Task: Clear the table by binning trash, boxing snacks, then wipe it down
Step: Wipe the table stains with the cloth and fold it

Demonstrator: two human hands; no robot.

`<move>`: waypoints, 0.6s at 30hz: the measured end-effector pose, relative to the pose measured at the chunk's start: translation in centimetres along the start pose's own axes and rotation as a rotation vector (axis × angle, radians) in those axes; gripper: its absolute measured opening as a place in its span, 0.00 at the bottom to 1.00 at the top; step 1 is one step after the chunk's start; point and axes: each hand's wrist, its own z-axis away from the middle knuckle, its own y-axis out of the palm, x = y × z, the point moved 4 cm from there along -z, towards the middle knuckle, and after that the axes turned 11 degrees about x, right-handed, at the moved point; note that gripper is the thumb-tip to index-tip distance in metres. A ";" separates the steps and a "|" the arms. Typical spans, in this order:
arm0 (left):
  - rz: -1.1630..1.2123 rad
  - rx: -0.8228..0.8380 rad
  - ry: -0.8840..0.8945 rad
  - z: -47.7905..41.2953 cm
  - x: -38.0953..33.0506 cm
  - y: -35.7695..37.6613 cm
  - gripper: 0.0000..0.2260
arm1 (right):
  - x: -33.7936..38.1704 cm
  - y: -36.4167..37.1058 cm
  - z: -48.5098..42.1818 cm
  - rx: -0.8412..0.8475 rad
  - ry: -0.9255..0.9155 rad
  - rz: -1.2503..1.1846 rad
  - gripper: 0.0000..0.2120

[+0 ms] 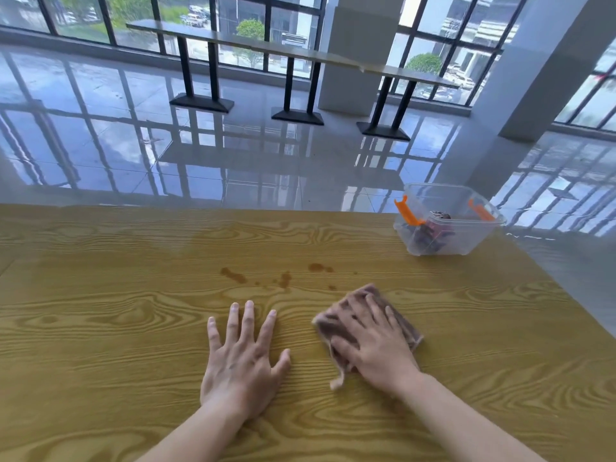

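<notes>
My right hand [376, 345] lies flat on a brown cloth [408, 328], pressing it onto the wooden table [100, 328]; the cloth looks blurred. My left hand [241, 358] rests palm down on the wood to the left of the cloth, fingers spread, holding nothing. Brown spill stains [233, 275] mark the tabletop just beyond both hands, with a second patch of stains [318, 267] further right. A clear plastic box [446, 195] with orange clips stands at the table's far right corner, with dark snack packets [430, 231] inside.
Beyond the table's far edge is a glossy tiled floor [200, 145]. A long bar counter [300, 51] on black legs runs along the windows. A white pillar [540, 78] rises at the right.
</notes>
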 end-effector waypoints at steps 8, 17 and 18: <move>0.006 -0.037 0.008 -0.1 0.1 0.2 0.35 | -5.3 -2.6 -3.7 0.039 0.320 -0.102 0.31; 0.011 -0.025 0.000 -0.1 -0.1 -0.2 0.35 | 2.2 1.5 0.6 -0.066 -0.107 0.036 0.27; 0.006 -0.020 0.003 -0.1 -0.1 -0.2 0.35 | 1.1 1.6 1.4 -0.057 -0.106 0.039 0.27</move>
